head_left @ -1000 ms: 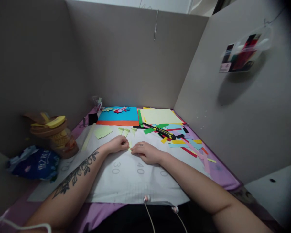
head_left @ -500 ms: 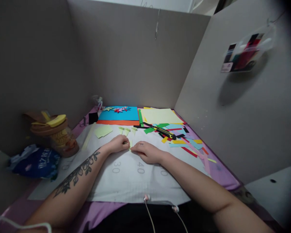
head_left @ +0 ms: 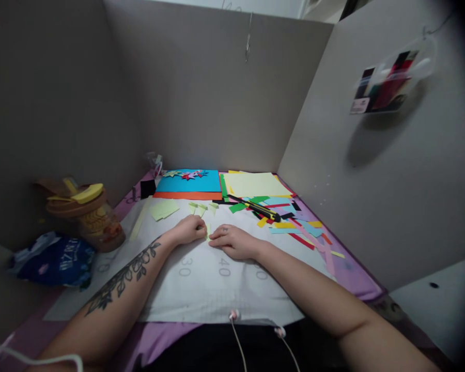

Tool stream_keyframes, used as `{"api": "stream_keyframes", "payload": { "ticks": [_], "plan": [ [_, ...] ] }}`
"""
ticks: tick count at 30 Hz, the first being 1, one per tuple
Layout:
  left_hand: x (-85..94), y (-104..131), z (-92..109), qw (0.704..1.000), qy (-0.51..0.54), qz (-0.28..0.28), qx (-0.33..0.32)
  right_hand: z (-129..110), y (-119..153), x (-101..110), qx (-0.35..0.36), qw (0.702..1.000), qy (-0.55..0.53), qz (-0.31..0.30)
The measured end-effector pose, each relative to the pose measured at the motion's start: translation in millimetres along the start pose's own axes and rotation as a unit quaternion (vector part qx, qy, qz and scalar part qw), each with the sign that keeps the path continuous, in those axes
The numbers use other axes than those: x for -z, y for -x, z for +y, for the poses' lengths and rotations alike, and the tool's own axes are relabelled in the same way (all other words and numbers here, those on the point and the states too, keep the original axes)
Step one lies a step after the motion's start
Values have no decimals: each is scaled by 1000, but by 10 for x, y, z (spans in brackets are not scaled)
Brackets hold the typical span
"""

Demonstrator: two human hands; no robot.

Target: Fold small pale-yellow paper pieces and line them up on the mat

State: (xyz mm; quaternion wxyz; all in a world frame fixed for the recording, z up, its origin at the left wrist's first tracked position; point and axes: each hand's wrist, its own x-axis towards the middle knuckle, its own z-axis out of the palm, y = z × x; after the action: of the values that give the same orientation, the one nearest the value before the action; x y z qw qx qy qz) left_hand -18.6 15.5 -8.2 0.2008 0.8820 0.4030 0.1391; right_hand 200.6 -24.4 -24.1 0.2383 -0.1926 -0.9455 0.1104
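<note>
Small pale green paper piece [head_left: 208,231] mid-scene on white mat [head_left: 205,294], between both hands; left hand [head_left: 191,230] curled at its left edge, right hand [head_left: 232,241] fingers extended at its right edge, can't tell if either grips it; three folded green pieces [head_left: 203,209] just far of left hand, green squares [head_left: 164,210] farther left, cutter [head_left: 260,208] far right on coloured strips [head_left: 290,231]

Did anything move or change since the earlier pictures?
Nothing clearly moved; nothing was picked up or let go. The left hand and right hand are still at the small pale-green paper, and the cutter still lies among the paper strips.
</note>
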Motion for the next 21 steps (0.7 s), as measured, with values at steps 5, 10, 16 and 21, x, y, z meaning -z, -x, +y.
{"api": "stream_keyframes", "payload": {
  "ticks": [5,10,16,21],
  "plan": [
    [-8,-9,0,1000,3,-2,9,-27,-13,16,-4,1000,-1,1],
    [-9,6,13,1000,1,4,14,-110,-34,52,-1,1000,10,-11],
    [18,56,-71,996,-12,67,59,-204,-41,91,-19,999,32,-35],
    [34,87,-171,990,-19,97,102,-236,-47,99,-15,998,46,-34]
  ]
}}
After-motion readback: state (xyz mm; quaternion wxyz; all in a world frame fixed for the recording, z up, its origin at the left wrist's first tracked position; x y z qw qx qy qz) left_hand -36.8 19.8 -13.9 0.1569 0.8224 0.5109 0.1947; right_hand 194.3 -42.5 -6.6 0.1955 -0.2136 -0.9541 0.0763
